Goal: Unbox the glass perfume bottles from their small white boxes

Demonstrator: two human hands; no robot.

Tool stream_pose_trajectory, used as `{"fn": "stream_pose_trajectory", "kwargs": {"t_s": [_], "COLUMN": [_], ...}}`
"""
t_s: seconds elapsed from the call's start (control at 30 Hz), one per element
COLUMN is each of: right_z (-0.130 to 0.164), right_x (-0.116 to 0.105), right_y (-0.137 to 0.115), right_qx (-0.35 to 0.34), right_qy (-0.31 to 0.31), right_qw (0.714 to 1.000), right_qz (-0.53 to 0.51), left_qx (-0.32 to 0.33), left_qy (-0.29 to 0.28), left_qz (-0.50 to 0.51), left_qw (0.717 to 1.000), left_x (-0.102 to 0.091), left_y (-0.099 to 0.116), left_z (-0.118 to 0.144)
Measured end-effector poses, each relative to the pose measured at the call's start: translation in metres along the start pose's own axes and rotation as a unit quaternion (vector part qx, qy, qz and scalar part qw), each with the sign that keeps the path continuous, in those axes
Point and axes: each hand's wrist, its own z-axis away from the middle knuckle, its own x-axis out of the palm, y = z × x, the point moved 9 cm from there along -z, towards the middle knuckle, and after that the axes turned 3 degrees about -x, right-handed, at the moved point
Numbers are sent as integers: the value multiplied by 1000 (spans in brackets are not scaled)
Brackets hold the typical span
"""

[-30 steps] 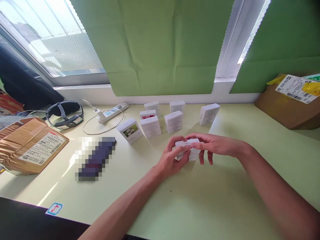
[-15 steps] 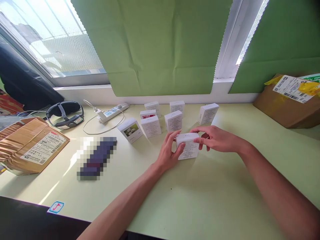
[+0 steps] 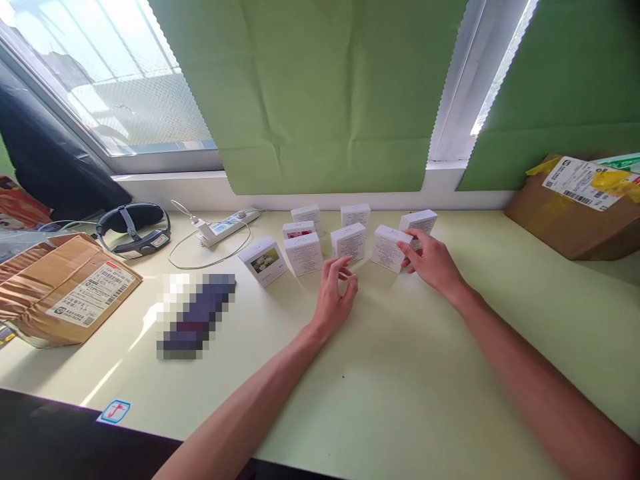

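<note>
Several small white boxes stand in two loose rows on the pale green table (image 3: pixel 400 373) under the window. My right hand (image 3: pixel 431 263) grips the right side of one white box (image 3: pixel 389 247) that stands at the right end of the front row. Just behind my fingers is another white box (image 3: pixel 420 221). My left hand (image 3: pixel 336 293) hovers empty with fingers loosely curled, right in front of a white box (image 3: pixel 349 241). Further left stand a plain box (image 3: pixel 303 253) and a box with a flower picture (image 3: pixel 263 260).
A power strip (image 3: pixel 225 225) with a cable and a black headset (image 3: pixel 134 229) lie at the back left. A taped brown parcel (image 3: pixel 65 290) sits at the far left, a cardboard box (image 3: pixel 580 207) at the far right. A blurred dark object (image 3: pixel 193 315) lies left of centre.
Both hands held the white box in front of me. My right hand has carried it back into the front row, and my left hand has let go.
</note>
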Motion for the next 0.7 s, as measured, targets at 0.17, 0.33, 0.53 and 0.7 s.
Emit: {"fn": "stream_pose_trajectory", "kwargs": {"t_s": [0.17, 0.33, 0.53, 0.7], "right_z": [5, 6, -9, -8], "right_x": [-31, -94, -124, -132], "right_y": [-13, -22, 4, 41], "right_qx": [-3, -17, -2, 29], "right_qy": [15, 109, 188, 193], "right_qw": [999, 992, 978, 978], "right_qz": [29, 68, 93, 76], "left_qx": [-17, -1, 46, 97], "left_qy": [2, 59, 270, 346], "left_qz": [0, -3, -31, -227], "left_qw": [1000, 998, 961, 905], "left_x": [0, -16, -97, -192], "left_y": [-4, -2, 24, 45], "left_z": [0, -8, -19, -24]}}
